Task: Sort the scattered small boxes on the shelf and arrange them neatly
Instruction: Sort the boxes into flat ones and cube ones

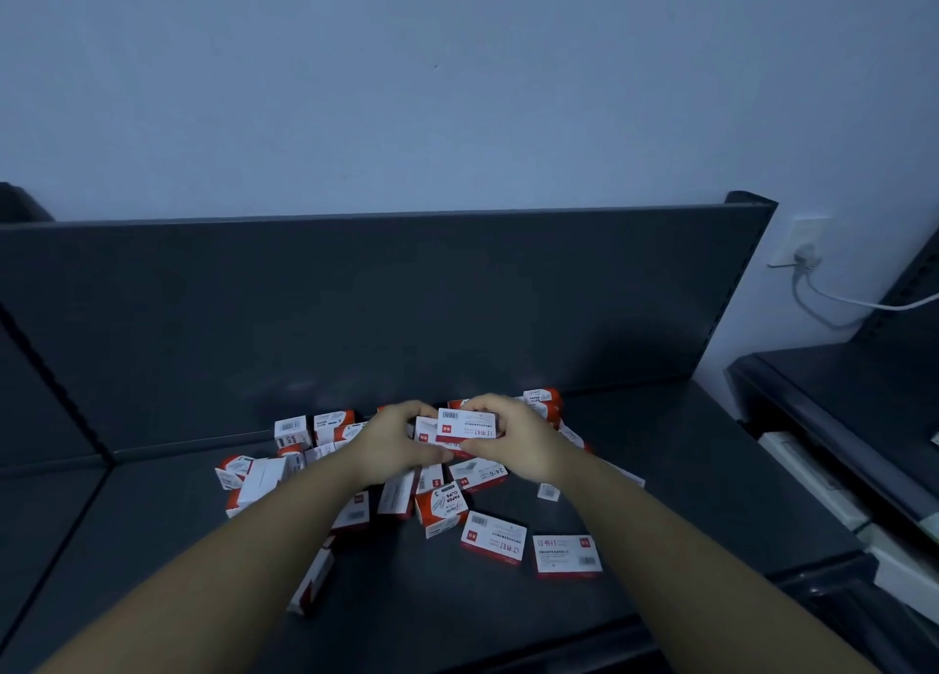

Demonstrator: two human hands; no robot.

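**Squaring up staple boxes before they go down**

Both hands meet over the middle of the pile. Right hand (513,439) pinches a white-and-red staple box (467,427) by its right end, thumb under, fingers over the top. Left hand (394,442) closes on the left end of the same box, w/ another like box just behind it; looks like a small stack being gathered, tho how many is hard to tell.

To do it well, imo: keep labels facing one way, press edges flush betw. both palms, then set the stack on bare shelf (686,450) toward the back panel (355,317), away from the heap. Don't squeeze hard; thin card likely dents.

Around the hands, the rest lie jumbled. A paper clips box (441,508) sits tilted just below, a diff. kind, so it prob. wants its own row. Two flat staple boxes (493,537) (566,554) lie nearest the front edge, apart from the heap: easy next picks.
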